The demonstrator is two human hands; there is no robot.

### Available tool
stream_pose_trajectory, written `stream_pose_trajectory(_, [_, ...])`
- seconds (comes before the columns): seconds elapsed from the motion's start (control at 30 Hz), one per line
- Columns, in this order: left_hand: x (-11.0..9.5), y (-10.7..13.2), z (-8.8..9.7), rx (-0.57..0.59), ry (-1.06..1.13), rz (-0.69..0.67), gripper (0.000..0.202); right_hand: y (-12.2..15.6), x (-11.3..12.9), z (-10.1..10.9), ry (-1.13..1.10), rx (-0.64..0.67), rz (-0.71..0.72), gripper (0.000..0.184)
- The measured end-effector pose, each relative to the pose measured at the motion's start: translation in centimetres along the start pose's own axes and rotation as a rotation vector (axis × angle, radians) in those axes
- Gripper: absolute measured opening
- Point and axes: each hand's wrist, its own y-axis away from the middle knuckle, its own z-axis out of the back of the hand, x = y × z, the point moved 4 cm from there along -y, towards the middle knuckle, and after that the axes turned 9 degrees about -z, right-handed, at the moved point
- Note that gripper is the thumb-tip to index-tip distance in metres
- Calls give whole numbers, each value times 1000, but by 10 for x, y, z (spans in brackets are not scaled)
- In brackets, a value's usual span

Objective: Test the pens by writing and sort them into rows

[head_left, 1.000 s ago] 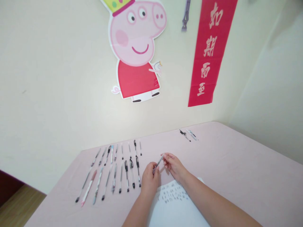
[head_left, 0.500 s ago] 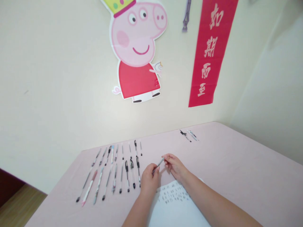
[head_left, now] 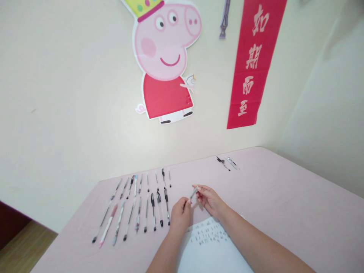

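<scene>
Between my two hands is a slim grey pen point(head_left: 193, 193), tilted up to the right. My left hand point(head_left: 181, 213) is closed around its lower end, which the fingers mostly hide. The fingers of my right hand point(head_left: 209, 198) pinch the upper end. Both hands are just above the far edge of a white sheet of paper point(head_left: 212, 254) with several lines of handwritten characters. To the left of my left hand, two rows of pens lie side by side, among them a black-capped pen point(head_left: 166, 208) closest to the hand.
The pink-covered table point(head_left: 284, 197) meets the wall at the back. Some pen parts point(head_left: 223, 163) and thin white pieces point(head_left: 232, 163) lie at the far right. A pink pen point(head_left: 108, 226) lies front left. On the wall hang a cartoon pig cutout point(head_left: 167, 68) and a red banner point(head_left: 251, 68).
My left fingers have shifted slightly up and right along the pen, so less of it shows between my hands. The right hand stays nearly in place. The pens on the table have not moved.
</scene>
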Motion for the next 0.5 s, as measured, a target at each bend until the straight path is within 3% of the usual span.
stream_pose_trajectory(0.3, [0, 0, -1, 8, -20, -12, 28, -6, -7, 4, -25, -38, -9, 29])
stream_pose_trajectory(0.5, [-1, 0, 1, -4, -28, -2, 27, -2, -4, -1, -34, 9, -18, 35])
